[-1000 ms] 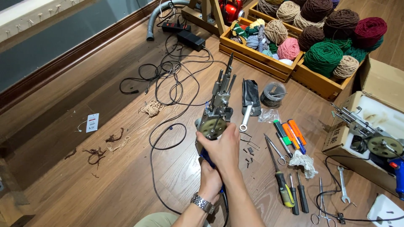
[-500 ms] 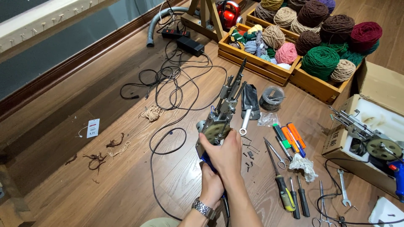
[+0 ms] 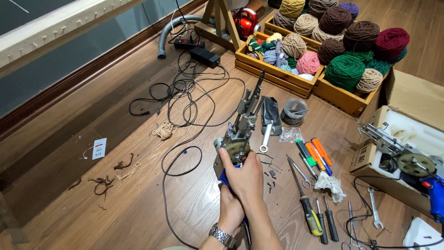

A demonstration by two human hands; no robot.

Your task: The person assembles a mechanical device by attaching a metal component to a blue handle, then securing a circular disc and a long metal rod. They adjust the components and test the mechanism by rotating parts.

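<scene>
I hold a metal tufting gun [image 3: 243, 125] upright over the wooden floor, its needle end pointing away and leaning slightly right. My right hand [image 3: 246, 178] wraps the gun's body just below the round gear, thumb against the gear plate. My left hand [image 3: 230, 209], with a metal watch [image 3: 221, 235] on the wrist, grips the blue handle underneath. A black cable [image 3: 180, 162] trails from the gun across the floor to the left.
Hand tools lie to the right: a spanner [image 3: 266, 139], scissors [image 3: 299, 170], markers [image 3: 315, 153], screwdrivers [image 3: 311, 217]. A second tufting gun [image 3: 407, 159] rests in a cardboard box [image 3: 365, 155]. Wooden crates [image 3: 277, 76] of yarn balls stand behind. Tangled cables [image 3: 185, 99] lie at the left.
The gun has tipped from nearly upright to leaning a little right. Both hands keep the same grip.
</scene>
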